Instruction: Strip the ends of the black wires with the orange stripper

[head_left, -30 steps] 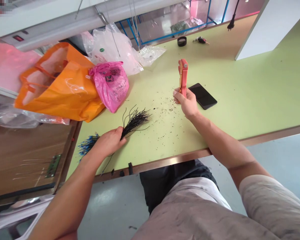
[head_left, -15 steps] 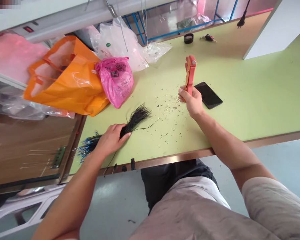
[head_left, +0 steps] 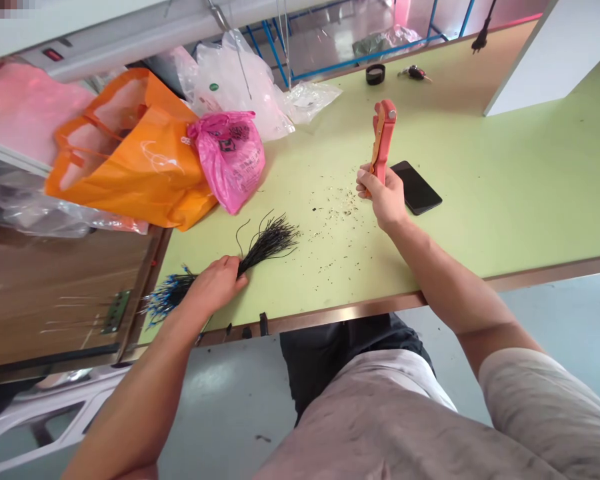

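My left hand (head_left: 219,283) is wrapped around a bundle of thin black wires (head_left: 270,241) low over the green tabletop. Loose wire ends fan out to the right of the fist, and blue-tipped ends (head_left: 167,297) show on its left. My right hand (head_left: 387,197) grips the handles of a red-orange wire stripper (head_left: 383,143), its head pointing up and away from me. Small dark and light scraps (head_left: 343,205) lie scattered on the table between the hands. Behind my right hand lies a black phone (head_left: 420,190), partly hidden by it.
An orange bag (head_left: 135,160) and a knotted pink plastic bag (head_left: 235,160) stand at the left, with clear plastic bags (head_left: 240,80) behind. Toward the back lie a black ring-shaped roll (head_left: 375,74) and a key (head_left: 417,73). A white panel (head_left: 555,60) rises at the right.
My left hand has moved slightly left with the wire bundle, whose loose ends are spread differently. My right hand still holds the wire stripper, now tilted a little more to the right.
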`<state>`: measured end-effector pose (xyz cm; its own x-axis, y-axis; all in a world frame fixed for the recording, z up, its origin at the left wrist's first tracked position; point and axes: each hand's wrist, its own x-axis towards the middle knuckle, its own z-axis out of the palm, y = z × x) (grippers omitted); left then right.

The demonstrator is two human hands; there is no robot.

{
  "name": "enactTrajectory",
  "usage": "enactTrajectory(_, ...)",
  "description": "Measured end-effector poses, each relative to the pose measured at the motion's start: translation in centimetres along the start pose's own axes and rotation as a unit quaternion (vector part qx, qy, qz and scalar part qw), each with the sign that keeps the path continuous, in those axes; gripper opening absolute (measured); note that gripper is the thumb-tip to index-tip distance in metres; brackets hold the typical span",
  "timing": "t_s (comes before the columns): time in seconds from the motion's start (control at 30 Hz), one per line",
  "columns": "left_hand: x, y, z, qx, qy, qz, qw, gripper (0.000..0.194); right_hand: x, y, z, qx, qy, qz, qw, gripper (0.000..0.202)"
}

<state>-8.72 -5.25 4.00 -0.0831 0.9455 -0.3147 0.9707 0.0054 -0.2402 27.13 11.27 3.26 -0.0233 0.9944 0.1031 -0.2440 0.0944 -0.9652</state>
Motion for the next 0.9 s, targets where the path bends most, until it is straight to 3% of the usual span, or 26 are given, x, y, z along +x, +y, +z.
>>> enactTrajectory(0.2, -0.2, 0.2, 0.2, 0.019, 0.017, -0.010, 1.000, 0.037, 0.0, -0.4, -0.2, 0.015, 0.016, 0.011, 1.000, 0.040)
enactTrajectory(0.3, -0.1, 0.5, -0.3, 0.021, -0.004, -0.036, 0.999, 0.039, 0.2, -0.5, -0.3, 0.012, 0.022, 0.011, 1.000, 0.040)
enactTrajectory(0.43, 0.2, 1.8, -2.6, -0.006, -0.024, -0.049, 0.998, 0.042, 0.4, -0.5, -0.5, 0.004, 0.026, 0.012, 1.000, 0.041)
enactTrajectory(0.5, 0.9, 2.7, -4.2, -0.029, -0.004, -0.058, 0.998, 0.045, 0.5, -0.6, -0.6, 0.006, 0.025, 0.008, 1.000, 0.042)
enactTrajectory(0.6, 3.1, 4.2, -6.4, -0.047, 0.039, -0.065, 0.996, 0.048, 0.6, -0.8, -0.9, 0.000, 0.024, -0.004, 1.000, 0.044)
enactTrajectory(0.73, 8.3, 6.1, -8.0, -0.068, 0.023, -0.050, 0.996, 0.045, 0.7, -1.5, -1.3, -0.020, 0.030, -0.016, 0.999, 0.045)
enactTrajectory(0.8, 10.8, 7.2, -8.4, -0.067, -0.018, -0.062, 0.996, 0.040, 0.7, -1.9, -1.6, -0.015, 0.034, -0.026, 0.999, 0.045)
enactTrajectory(0.9, 12.5, 9.6, -8.6, -0.081, -0.017, 0.013, 0.997, 0.040, 0.8, -2.8, -2.1, -0.010, 0.037, -0.048, 0.998, 0.044)
